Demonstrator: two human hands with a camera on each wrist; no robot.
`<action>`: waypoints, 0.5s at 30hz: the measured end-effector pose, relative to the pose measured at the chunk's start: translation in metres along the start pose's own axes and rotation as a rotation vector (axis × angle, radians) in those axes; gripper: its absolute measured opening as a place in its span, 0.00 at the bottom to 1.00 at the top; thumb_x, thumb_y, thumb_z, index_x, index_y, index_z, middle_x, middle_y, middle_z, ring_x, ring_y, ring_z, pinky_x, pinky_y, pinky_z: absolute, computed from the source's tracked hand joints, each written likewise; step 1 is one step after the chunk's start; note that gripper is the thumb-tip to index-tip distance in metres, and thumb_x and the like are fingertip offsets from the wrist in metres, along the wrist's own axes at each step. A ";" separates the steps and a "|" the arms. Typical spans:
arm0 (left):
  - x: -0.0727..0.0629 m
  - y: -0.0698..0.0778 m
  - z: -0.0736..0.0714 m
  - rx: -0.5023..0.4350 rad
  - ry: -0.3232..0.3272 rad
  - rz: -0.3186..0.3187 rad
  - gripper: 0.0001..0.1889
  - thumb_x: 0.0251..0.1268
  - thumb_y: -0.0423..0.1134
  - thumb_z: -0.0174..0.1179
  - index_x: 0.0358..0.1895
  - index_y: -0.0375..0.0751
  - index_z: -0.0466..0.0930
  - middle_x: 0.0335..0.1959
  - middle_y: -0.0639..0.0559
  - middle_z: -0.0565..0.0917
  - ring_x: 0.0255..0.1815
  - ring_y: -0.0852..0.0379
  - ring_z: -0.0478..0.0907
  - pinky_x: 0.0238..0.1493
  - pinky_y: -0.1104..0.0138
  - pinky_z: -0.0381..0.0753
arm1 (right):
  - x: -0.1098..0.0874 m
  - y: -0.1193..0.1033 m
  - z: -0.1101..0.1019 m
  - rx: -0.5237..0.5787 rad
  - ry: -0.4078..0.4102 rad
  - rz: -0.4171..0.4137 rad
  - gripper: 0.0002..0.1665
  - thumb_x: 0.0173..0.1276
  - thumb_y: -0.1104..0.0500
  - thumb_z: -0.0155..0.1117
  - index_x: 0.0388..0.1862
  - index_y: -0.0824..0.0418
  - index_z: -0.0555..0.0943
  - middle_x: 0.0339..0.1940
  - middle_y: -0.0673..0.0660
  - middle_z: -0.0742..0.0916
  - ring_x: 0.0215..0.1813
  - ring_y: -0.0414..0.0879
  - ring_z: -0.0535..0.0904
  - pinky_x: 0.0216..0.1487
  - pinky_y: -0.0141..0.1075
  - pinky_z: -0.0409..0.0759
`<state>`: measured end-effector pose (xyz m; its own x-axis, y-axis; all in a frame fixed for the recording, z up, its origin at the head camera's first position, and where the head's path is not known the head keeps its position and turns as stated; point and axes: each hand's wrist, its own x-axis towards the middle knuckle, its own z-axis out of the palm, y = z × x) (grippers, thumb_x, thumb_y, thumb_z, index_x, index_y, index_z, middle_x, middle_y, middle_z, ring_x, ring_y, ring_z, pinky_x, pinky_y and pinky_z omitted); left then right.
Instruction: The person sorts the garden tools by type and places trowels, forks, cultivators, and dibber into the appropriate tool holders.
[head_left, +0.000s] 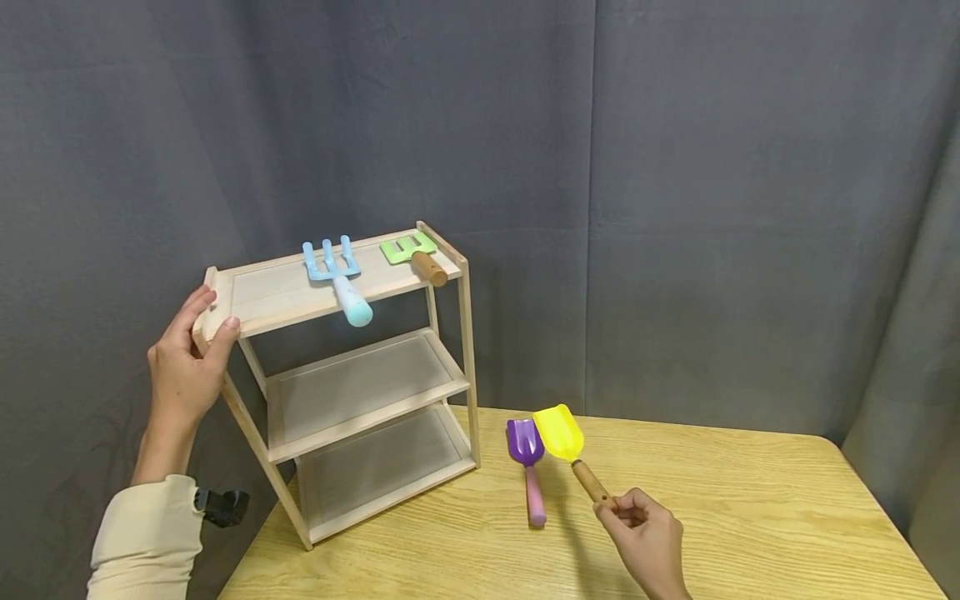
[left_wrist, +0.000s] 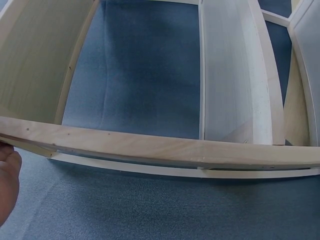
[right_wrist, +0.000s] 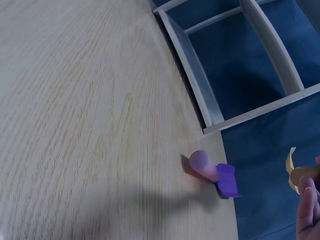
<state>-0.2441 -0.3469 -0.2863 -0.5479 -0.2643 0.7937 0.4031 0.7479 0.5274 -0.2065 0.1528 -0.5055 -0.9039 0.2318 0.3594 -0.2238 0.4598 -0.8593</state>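
My right hand pinches the wooden handle of a yellow toy shovel, holding it above the table. Just left of its blade, a purple toy shovel with a pink handle lies on the tabletop. My left hand grips the upper left end of a three-tier wooden shelf rack, thumb at the front and fingers over the side. On the rack's top tier rest a blue toy rake and a green toy rake with a wooden handle. Both handles stick out past the front edge.
The rack's middle shelf and bottom shelf hold nothing. A wood-grain table extends to the right, with rounded corners. Behind it hangs a grey curtain. A small black camera is strapped on the left wrist.
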 end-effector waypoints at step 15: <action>0.000 0.001 -0.001 -0.028 -0.003 -0.001 0.24 0.64 0.39 0.61 0.63 0.34 0.75 0.66 0.48 0.74 0.65 0.55 0.69 0.56 0.78 0.65 | -0.011 -0.017 -0.012 0.038 -0.043 0.000 0.10 0.54 0.64 0.76 0.23 0.63 0.81 0.21 0.50 0.85 0.18 0.39 0.78 0.20 0.30 0.78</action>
<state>-0.2432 -0.3467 -0.2862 -0.5502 -0.2631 0.7925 0.4230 0.7305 0.5362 -0.1883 0.1522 -0.4906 -0.9187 0.1945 0.3438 -0.2364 0.4264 -0.8731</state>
